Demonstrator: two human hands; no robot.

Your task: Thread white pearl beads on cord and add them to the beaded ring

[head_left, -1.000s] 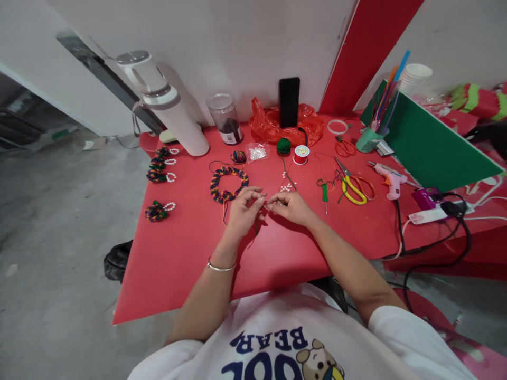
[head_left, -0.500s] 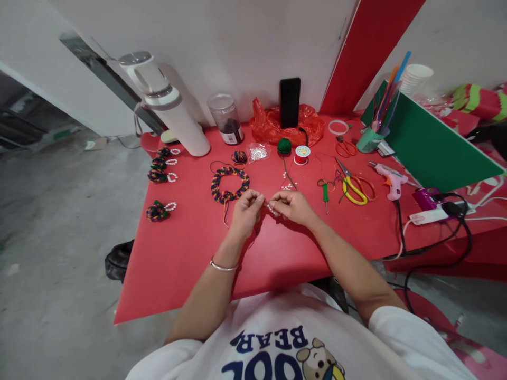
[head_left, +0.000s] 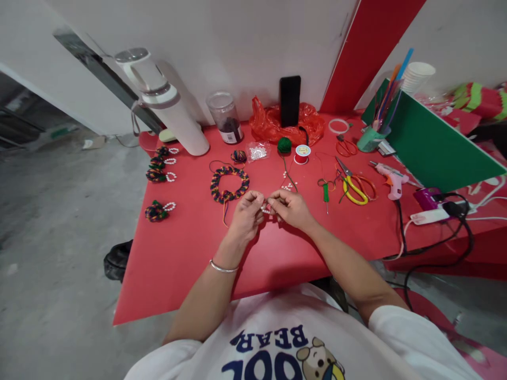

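A short string of white beads (head_left: 266,211) hangs in a curve between my two hands, above the red table. My left hand (head_left: 249,211) pinches one end of it. The other end is pinched by my right hand (head_left: 289,207), thumb and index finger together. Just left of my left hand lies a braided multicoloured yarn ring (head_left: 229,184) with loose yarn tails. Several loose white beads (head_left: 288,186) are scattered beyond my right hand, near the strand from a green yarn ball (head_left: 284,145).
Several yarn pieces with bead loops (head_left: 157,211) line the table's left side. At the back stand a white bottle (head_left: 182,124), a clear jar (head_left: 225,119) and a phone (head_left: 290,100). Yellow-and-red-handled scissors (head_left: 354,187), a green-handled hook (head_left: 325,195) and a pink glue gun (head_left: 394,182) lie right.
My fingertips have drawn closer together, and the bead string now sags in a curve rather than slanting toward my right hand. The view has shifted slightly.
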